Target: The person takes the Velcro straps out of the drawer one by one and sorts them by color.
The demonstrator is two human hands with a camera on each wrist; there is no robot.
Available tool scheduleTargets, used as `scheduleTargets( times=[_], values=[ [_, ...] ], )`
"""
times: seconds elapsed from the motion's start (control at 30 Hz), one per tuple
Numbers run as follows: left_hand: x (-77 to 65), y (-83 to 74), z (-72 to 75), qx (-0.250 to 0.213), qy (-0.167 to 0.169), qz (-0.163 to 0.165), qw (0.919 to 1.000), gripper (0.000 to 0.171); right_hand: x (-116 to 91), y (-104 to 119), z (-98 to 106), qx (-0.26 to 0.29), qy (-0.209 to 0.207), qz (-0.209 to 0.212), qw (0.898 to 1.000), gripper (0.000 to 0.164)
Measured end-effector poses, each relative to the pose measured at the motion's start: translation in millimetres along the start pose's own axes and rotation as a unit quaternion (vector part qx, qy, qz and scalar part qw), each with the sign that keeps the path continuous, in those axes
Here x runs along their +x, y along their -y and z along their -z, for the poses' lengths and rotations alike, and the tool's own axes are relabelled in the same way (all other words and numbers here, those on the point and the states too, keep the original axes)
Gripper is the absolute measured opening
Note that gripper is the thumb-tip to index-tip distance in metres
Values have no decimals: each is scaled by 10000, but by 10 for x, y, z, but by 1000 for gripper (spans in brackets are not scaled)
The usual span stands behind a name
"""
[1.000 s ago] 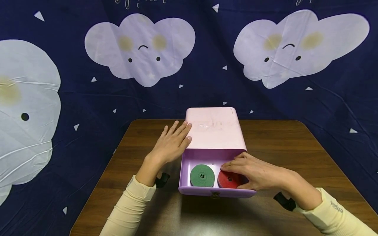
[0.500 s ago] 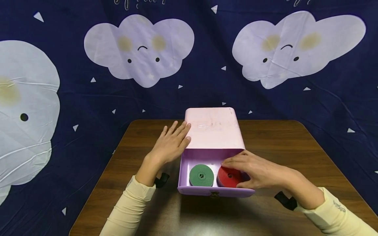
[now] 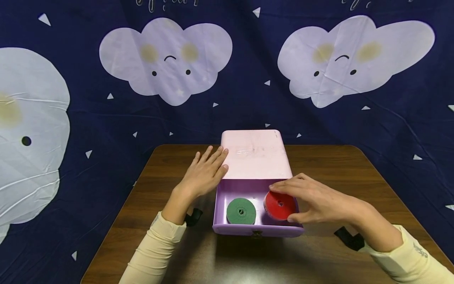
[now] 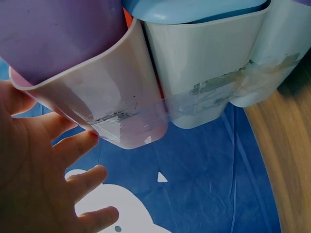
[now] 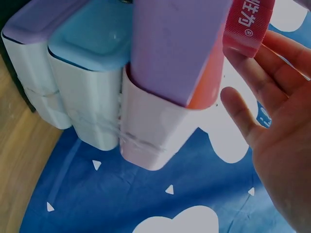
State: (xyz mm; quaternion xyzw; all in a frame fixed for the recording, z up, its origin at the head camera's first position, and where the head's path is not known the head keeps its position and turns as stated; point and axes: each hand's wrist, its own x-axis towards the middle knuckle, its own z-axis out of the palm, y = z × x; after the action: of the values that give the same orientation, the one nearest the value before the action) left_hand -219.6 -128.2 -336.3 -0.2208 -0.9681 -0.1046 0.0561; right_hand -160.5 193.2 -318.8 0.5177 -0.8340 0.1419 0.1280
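In the head view, a purple drawer (image 3: 234, 230) stands pulled out of a pale pink box (image 3: 256, 159). My right hand (image 3: 320, 199) holds a red roll of tape (image 3: 278, 208) by its edge, fingers at the far side and thumb at the near side. The roll is tilted and raised at the drawer's right. White characters show on the red roll's side (image 5: 249, 24) in the right wrist view. A green roll of tape (image 3: 234, 211) lies flat at the drawer's left. My left hand (image 3: 203, 173) rests its extended, spread fingers against the box's left side.
Below the pink box are stacked white units with a blue drawer (image 5: 92, 39) and a lilac drawer (image 5: 36, 22), bound with clear tape. The stack stands on a brown wooden table (image 3: 330, 169). Behind hangs a dark blue cloth (image 3: 255, 106) with clouds.
The red roll has risen from the drawer floor and tilted in my right hand, which moved up and slightly right. My left hand stays against the box; the green roll stays put.
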Motion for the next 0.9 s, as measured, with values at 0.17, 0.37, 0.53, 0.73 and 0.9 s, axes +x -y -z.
scheduleTargets(
  times=[0.17,0.37,0.53,0.73,0.9],
  values=[
    [-1,-4,1,-2,3,12,10000,54,-13,-1,78,7,-174,49,9998,68],
    [-2,8,-15,7,-2,28,10000,54,-38,-27,174,-41,-369,133,9992,70],
    [-1,28,-24,-4,16,82,10000,54,-52,-76,259,-97,-567,233,9981,70],
    [-1,23,-13,24,1,51,10000,55,-94,-166,353,-56,-920,334,9952,64],
    [8,14,-11,16,31,48,10000,55,-173,-234,403,-46,-1060,145,9942,64]
  ],
)
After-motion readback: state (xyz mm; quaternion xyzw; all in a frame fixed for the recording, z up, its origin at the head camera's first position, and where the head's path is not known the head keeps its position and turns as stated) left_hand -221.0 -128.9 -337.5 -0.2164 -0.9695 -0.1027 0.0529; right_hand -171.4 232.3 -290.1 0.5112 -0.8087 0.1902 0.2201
